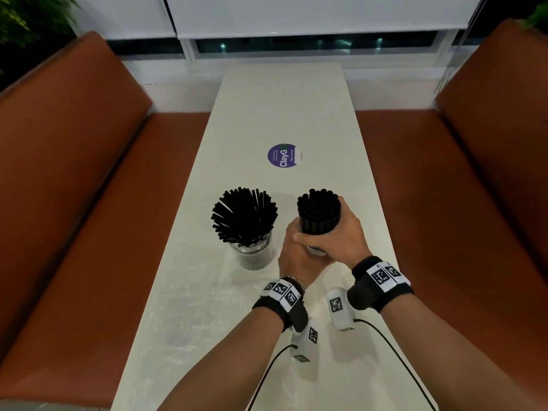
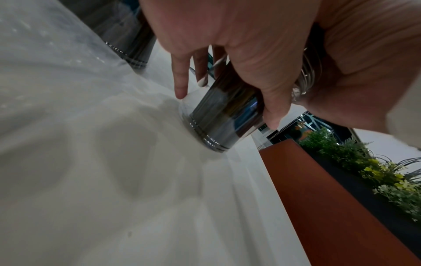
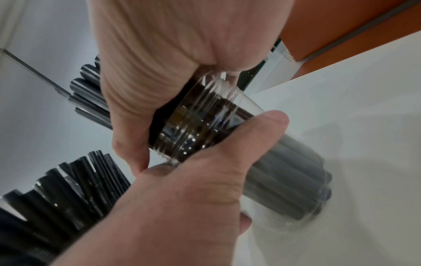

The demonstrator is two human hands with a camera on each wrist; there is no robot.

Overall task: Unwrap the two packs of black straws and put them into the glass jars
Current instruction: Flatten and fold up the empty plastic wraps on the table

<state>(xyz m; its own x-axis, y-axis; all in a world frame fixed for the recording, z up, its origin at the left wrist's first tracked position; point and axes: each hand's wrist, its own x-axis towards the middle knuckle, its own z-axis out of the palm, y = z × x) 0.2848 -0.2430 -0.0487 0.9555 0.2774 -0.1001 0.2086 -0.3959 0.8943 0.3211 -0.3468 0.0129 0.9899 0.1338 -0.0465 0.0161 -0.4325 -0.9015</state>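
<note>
The right hand (image 1: 341, 232) wraps its grip around the tight bundle of black plastic straws (image 1: 318, 212) standing in the clear glass jar (image 2: 225, 117), while the left hand (image 1: 296, 256) is clamped on that jar just below it. Letting go too abruptly could splay the straws and tip the jar off the white counter (image 1: 281, 114). Just left of both grips stands the other glass jar (image 1: 255, 255), with its fanned black straws (image 1: 244, 216).
</note>
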